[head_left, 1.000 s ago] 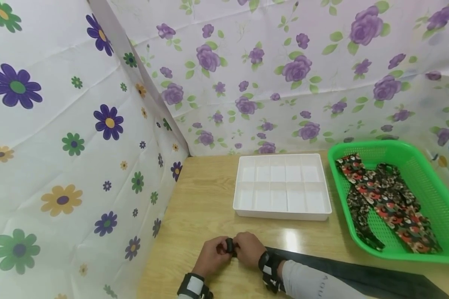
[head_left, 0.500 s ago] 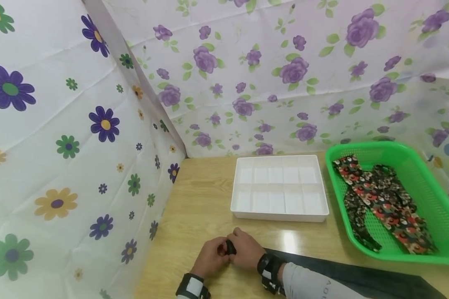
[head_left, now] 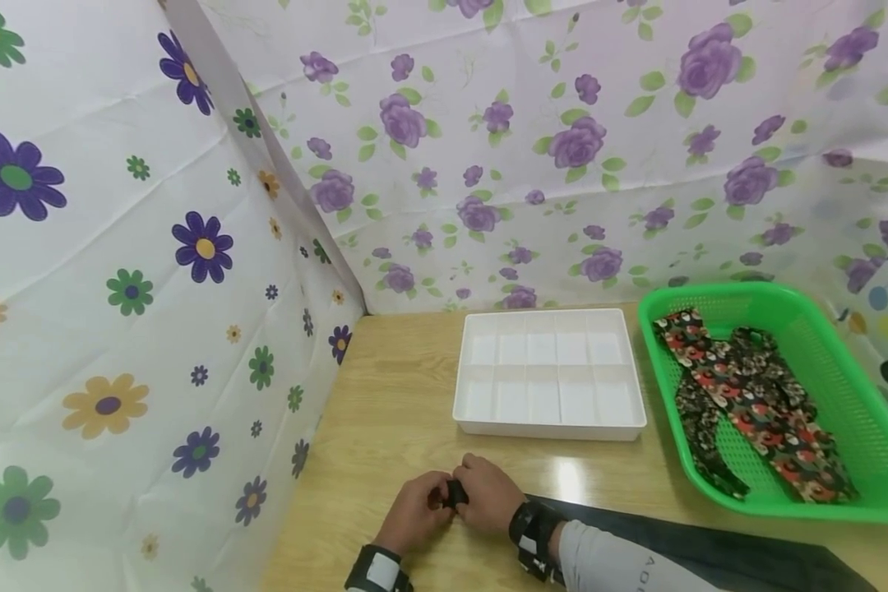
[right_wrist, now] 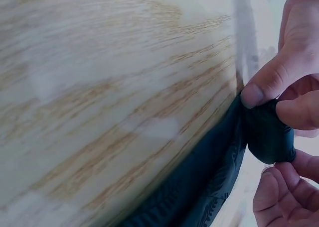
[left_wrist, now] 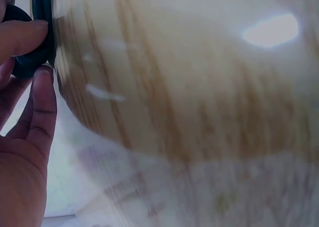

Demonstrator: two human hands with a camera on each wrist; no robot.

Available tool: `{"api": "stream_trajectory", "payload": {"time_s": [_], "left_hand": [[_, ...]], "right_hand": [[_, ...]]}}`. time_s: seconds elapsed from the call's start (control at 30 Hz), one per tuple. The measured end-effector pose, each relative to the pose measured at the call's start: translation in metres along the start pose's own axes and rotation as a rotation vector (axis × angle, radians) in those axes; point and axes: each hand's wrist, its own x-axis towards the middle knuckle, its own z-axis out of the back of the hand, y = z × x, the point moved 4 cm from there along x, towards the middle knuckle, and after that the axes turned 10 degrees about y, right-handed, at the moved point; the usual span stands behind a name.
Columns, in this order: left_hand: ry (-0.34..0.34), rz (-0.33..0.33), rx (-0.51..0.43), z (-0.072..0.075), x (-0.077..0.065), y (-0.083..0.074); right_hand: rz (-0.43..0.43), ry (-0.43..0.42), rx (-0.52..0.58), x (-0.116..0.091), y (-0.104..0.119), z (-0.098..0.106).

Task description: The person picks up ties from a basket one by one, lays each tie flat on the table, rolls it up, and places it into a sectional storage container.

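A dark necktie (head_left: 681,538) lies stretched over the table, running from between the hands to the lower right, partly under the right forearm. Its far-left end is wound into a small tight roll (head_left: 455,493), which stands out as a dark bundle (right_wrist: 269,130) in the right wrist view. My left hand (head_left: 418,511) pinches the roll from the left with thumb and fingers. From the other side my right hand (head_left: 491,497) grips it, its thumb and fingertips pressed where the roll meets the flat tie. The left wrist view shows the roll (left_wrist: 30,55) only partly, at its left edge.
A white tray (head_left: 551,431) with several compartments stands behind the hands. To its right, a green basket (head_left: 869,411) holds patterned cloth strips (head_left: 755,403) that look like neckties. Flower-printed sheets (head_left: 488,148) hang along the back and left of the wooden table (head_left: 392,395).
The right fingers have moved in over the roll and now sit closer to the left hand. The roll stays at nearly the same spot; the head view has shifted slightly.
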Motion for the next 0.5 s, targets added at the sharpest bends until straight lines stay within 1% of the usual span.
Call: {"api": "stream_trajectory", "payload": {"time_s": [0.2, 0.33, 0.5], "left_hand": [[0.009, 0.005, 0.005, -0.0013, 0.0015, -0.0013], [0.015, 0.004, 0.023, -0.0015, 0.0023, -0.0025], [0.015, -0.023, 0.057, -0.0012, 0.0019, -0.0033]], "right_hand": [[-0.02, 0.013, -0.011, -0.0013, -0.0059, -0.0026], [-0.02, 0.003, -0.044, -0.0029, -0.0088, -0.0049], [-0.019, -0.017, -0.09, -0.0045, -0.0101, -0.0059]]}}
